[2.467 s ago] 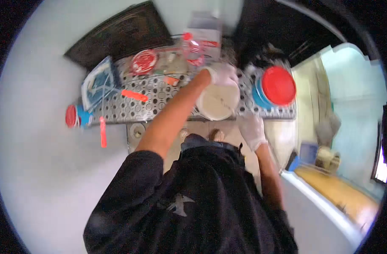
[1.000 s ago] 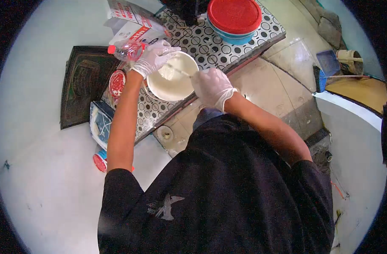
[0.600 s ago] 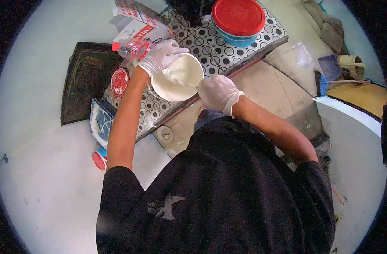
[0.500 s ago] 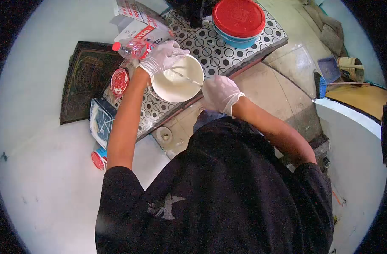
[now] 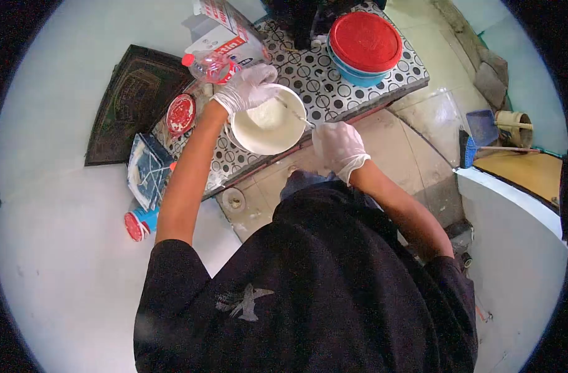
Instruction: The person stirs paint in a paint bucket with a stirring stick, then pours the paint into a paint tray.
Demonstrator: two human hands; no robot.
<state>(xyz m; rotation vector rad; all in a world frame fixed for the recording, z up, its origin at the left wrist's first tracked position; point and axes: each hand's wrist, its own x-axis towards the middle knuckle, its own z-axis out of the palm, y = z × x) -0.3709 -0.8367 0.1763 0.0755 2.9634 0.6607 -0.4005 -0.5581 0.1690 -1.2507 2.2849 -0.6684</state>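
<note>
A white bucket point(image 5: 239, 135) of creamy white paste point(image 5: 268, 119) stands near the front edge of a patterned tile counter. My left hand point(image 5: 249, 89), in a white glove, grips its upper left rim with the fingers curled over it. At the right of the bucket, my gloved right hand point(image 5: 340, 147) is closed around the end of a thin metal rod point(image 5: 299, 118). The rod slants across the right rim, and its far end points into the bucket. A clear plastic bottle with a red cap point(image 5: 212, 67) lies just beyond my left wrist.
On the counter point(image 5: 318, 93) stand a printed carton point(image 5: 234, 40) and a blue tub with a red lid point(image 5: 366, 42). A red lid smeared white point(image 5: 181, 114), a dark mat point(image 5: 134, 102) and a smeared dark-blue container point(image 5: 148, 171) are at left. A dustpan point(image 5: 483, 127) stands far right.
The view has shifted slightly, so the counter sits further right. My right hand has moved a little away from the bucket's rim, still with the rod; my left hand keeps its grip.
</note>
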